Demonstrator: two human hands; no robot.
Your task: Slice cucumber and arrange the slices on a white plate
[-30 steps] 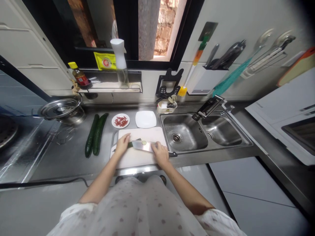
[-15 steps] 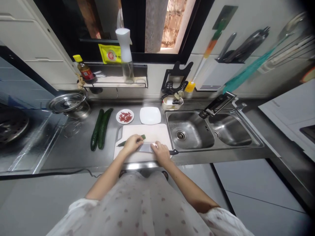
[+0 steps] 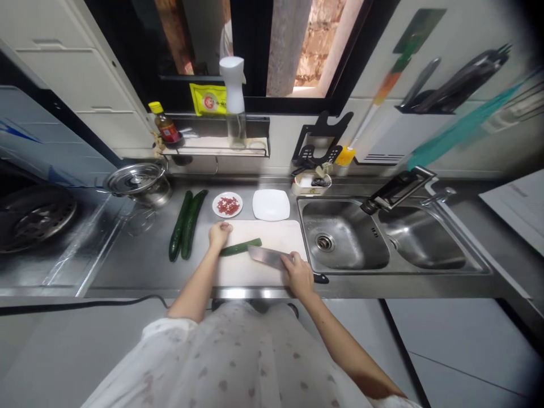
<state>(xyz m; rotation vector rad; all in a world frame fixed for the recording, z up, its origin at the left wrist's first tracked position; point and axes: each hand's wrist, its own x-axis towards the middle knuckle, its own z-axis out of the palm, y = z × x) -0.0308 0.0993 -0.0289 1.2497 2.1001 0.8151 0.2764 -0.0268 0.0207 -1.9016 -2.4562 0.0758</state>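
Clock positions were taken from the centre of the cutting board (image 3: 255, 277), twelve pointing away from the wearer. The forearms entered from seven and five. The right hand (image 3: 300, 276) stood at four, its fingers clamped on the kitchen knife (image 3: 272, 258) near the heel of the blade; the handle's butt projected behind the hand, and the blade pointed towards nine to ten. The cut length of cucumber (image 3: 241, 247) lay on the board between the hands, its right end close to the blade tip; contact could not be confirmed. The left forearm hid its left end. It was judged light, firm and slick-skinned, liable to roll; the sound hold was from above, over the left portion, fingertips tucked clear of the edge. The left hand (image 3: 218, 235) stood at ten, fingers bent, tips near together; whether anything was pinched between them could not be determined. Beyond, on the tabletop (image 3: 127, 269), two whole cucumbers (image 3: 193, 224) lay at nine to ten, chopped red pieces (image 3: 228, 205) on a round plate (image 3: 215, 205) at eleven, and a white square plate (image 3: 271, 204) at twelve.
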